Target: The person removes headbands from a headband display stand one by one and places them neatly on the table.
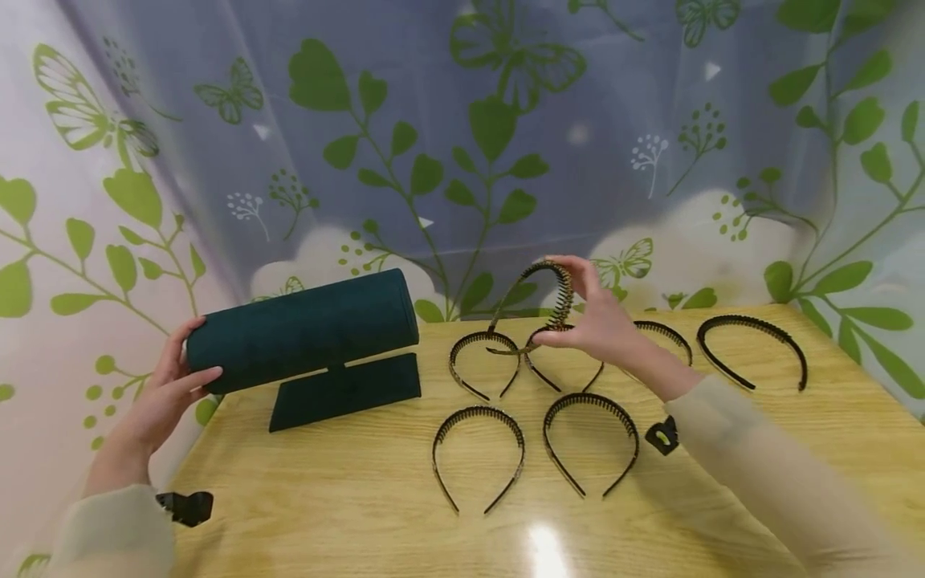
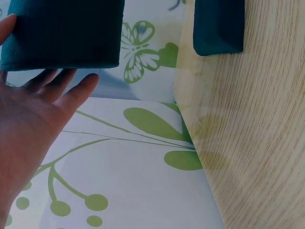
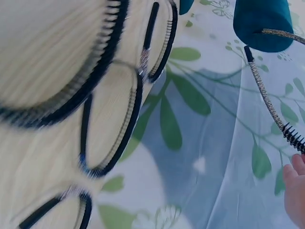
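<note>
A dark green headband display stand, with a padded roll [image 1: 303,331] on a flat base [image 1: 354,401], stands at the left of the table. My left hand [image 1: 154,401] grips the roll's left end, thumb in front and fingers behind; the left wrist view shows that end close up. To the right, my right hand [image 1: 605,321] holds up a toothed headband [image 1: 562,295] with a gold-and-dark speckled band, pinched along one side. Its tips point left, toward the roll, and in the right wrist view the free arm [image 3: 268,98] hangs apart from any surface.
Several black toothed headbands lie on the wooden table [image 1: 347,514], including a front left one [image 1: 478,410], a front right one [image 1: 590,398] and a thicker one [image 1: 751,321] at far right. A patterned curtain [image 1: 405,185] hangs behind the table.
</note>
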Motion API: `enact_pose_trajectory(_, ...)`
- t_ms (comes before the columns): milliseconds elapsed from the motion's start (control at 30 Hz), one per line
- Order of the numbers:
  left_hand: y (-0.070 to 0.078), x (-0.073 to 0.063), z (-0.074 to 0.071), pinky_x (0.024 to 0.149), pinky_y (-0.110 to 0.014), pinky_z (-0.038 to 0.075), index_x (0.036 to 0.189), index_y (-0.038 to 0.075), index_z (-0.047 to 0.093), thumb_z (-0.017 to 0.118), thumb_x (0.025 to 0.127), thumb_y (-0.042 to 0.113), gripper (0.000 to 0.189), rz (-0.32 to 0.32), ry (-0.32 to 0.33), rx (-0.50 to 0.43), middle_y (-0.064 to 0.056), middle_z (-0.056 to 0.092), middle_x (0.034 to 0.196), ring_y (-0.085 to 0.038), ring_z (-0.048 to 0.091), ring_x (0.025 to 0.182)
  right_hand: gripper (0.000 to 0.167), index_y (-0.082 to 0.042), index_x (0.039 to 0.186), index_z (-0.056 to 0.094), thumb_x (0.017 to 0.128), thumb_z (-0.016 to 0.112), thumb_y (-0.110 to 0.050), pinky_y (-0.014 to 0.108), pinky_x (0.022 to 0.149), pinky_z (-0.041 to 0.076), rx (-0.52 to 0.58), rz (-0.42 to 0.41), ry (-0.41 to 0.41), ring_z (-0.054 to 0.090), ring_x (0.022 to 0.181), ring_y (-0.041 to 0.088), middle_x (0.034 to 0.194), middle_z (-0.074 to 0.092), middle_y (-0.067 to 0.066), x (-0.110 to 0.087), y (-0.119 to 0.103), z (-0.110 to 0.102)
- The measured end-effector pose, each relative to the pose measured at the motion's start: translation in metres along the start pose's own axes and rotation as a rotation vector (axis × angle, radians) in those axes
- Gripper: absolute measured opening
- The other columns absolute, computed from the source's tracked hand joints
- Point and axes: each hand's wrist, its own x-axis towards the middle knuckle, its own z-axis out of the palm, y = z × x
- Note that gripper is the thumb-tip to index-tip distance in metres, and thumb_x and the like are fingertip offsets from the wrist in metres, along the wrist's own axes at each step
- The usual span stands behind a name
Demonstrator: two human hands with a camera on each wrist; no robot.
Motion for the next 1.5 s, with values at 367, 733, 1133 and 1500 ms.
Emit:
enact_pose_trajectory(367,-0.002,-0.003,-0.002,0.082,-0.019,0.047,0.154,0.031,0.017,0.042,0.098,-0.012,0.075,0.038,-0.004,-0.002,0.006,0.033,0.136,0.0,0.05,0.113,0.108,-0.007,0.149,0.024,0.063,0.089,-0.001,0.018,0.107,0.025,-0.215,0.021,0.071,0.031,0.136,0.039,0.147,0.033,0.023,-0.089,0.022,-0.08)
enact_pose_trajectory(733,-0.003,0.001,-0.001,0.083,-0.018,0.046,0.154,0.033,0.016,0.042,0.099,-0.011,0.075,0.034,-0.013,0.01,0.007,0.034,0.136,0.001,0.05,0.113,0.106,-0.002,0.147,0.026,0.064,0.091,-0.009,0.03,0.112,0.021,-0.325,0.209,0.021,0.031,0.121,0.064,0.141,0.03,0.034,-0.139,0.034,-0.141)
enact_pose_trajectory(1133,-0.002,0.0,0.0,0.082,-0.018,0.045,0.155,0.033,0.015,0.042,0.099,-0.009,0.075,0.027,-0.007,0.012,0.003,0.029,0.14,0.001,0.049,0.114,0.117,0.007,0.14,0.031,0.062,0.083,-0.062,0.064,0.08,0.041,-0.653,0.348,-0.276,0.044,0.113,0.056,0.135,0.038,0.035,-0.144,0.02,-0.154)
enact_pose_trajectory(1500,-0.003,0.0,0.001,0.083,-0.018,0.045,0.154,0.034,0.015,0.044,0.1,-0.007,0.075,0.012,-0.003,0.005,0.003,0.028,0.141,0.002,0.049,0.114,0.101,0.0,0.14,0.032,0.07,0.084,-0.051,0.06,0.08,0.043,-0.527,0.241,-0.31,0.044,0.114,0.049,0.135,0.031,0.027,-0.138,0.024,-0.129)
